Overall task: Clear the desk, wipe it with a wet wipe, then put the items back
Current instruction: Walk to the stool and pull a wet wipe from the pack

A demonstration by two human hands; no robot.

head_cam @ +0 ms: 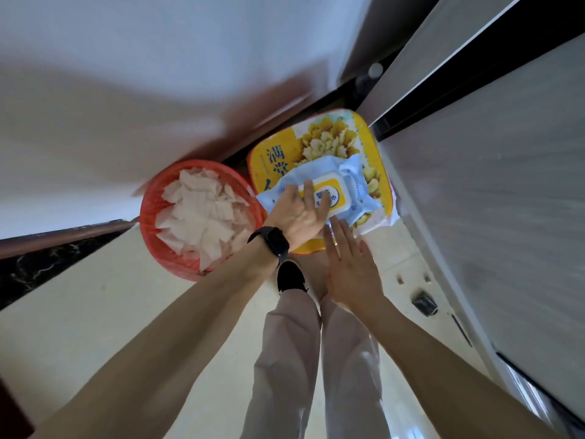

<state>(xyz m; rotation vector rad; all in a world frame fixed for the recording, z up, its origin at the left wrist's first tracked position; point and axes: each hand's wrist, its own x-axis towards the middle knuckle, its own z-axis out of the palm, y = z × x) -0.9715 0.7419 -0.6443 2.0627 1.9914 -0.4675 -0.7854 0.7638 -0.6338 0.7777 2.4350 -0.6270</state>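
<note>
A light-blue wet wipe pack with a white and yellow flip lid lies on top of a yellow box printed with flowers, which stands on the floor. My left hand, with a black watch on its wrist, presses down on the pack, fingers curled over the lid. My right hand is flat and holds nothing; its fingertips reach the pack's near edge. The desk itself cannot be made out in this downward view.
A red basket full of white paper scraps stands on the floor just left of the box. White furniture panels run along the right. My legs and a black shoe are below. A small dark object lies on the tiles.
</note>
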